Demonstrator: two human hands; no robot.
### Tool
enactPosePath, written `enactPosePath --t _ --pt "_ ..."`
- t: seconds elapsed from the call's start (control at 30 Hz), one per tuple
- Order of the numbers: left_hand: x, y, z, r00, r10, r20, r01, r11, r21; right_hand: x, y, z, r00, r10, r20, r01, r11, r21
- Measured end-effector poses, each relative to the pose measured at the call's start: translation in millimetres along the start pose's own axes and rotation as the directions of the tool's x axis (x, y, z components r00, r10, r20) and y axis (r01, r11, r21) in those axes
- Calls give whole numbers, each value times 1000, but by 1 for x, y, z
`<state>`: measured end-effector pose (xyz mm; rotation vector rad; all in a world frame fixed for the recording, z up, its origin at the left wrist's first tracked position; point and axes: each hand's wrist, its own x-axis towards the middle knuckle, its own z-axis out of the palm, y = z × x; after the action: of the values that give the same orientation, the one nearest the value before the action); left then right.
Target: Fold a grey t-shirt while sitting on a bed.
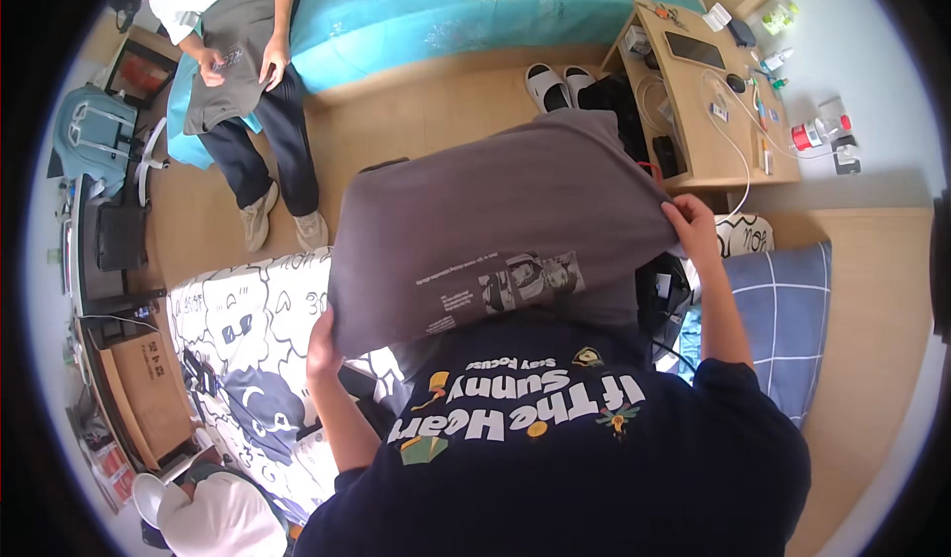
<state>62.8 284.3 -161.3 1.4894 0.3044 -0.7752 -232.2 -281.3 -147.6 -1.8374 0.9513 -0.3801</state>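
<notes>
Shirt [495, 201], grey-brown, spread between both hands in front of the wearer's dark top [555, 488], held up; printed pictures and small lettering on it read upside down from this view. Left hand [323, 347] grips the left edge, lower corner; most of its fingers sit behind cloth, hidden. Right hand [691, 225] pinches the right edge, fingers narrow on the fabric, thumb and fingertips close together. Cloth runs fairly flat between them, far edge sagging a little.

White bed [233, 300] with black cartoon outlines lies beneath and left of the shirt. Blue checked pillow [788, 304] sits right of the right forearm. Wooden counter [711, 159] beyond the right hand carries a dark tablet-like device [695, 50], cables and a red-capped bottle [814, 134]. Slippers [548, 88] on the wood floor [416, 111], beside the counter. Upper left: seated co-worker [287, 146], both hands on another grey garment [233, 52], next to a turquoise bed [396, 32]. Cardboard box [149, 399] at far left.
</notes>
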Motion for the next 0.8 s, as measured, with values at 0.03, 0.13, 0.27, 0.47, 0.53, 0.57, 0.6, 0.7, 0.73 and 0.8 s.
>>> enactPosePath --t 0.03,0.13,0.27,0.47,0.53,0.57,0.6,0.7,0.73,0.8 --pt "7 -1 1 999 48 13 -47 998 -51 1 -6 3 997 -56 -56 57 998 7" --pt "45 18 10 953 162 255 -149 986 -70 10 -38 -6 998 -59 -35 65 975 211" --pt "65 48 22 1000 -7 6 8 947 -320 1 -76 -36 970 -135 202 -58 680 731" --pt "14 52 -12 968 249 -11 -215 810 -545 -45 -53 -65 880 212 426 -464 580 670" --pt "11 32 -24 987 163 7 -136 845 -517 -53 -36 -51 777 334 534 -608 620 497" --pt "12 22 -29 987 119 109 -53 875 -481 -54 -32 -46 699 480 530 -700 611 371" --pt "14 12 -35 964 89 251 31 899 -436 -53 -30 -42 672 465 577 -695 665 273" --pt "33 -6 -44 988 -12 154 64 939 -338 -45 -39 -32 600 445 665 -690 709 148" --pt "36 -7 -47 990 -63 127 103 934 -342 -44 -47 -35 652 472 593 -680 711 181" --pt "37 -5 -50 984 102 145 -47 940 -336 -40 -61 -42 746 356 562 -614 693 377"
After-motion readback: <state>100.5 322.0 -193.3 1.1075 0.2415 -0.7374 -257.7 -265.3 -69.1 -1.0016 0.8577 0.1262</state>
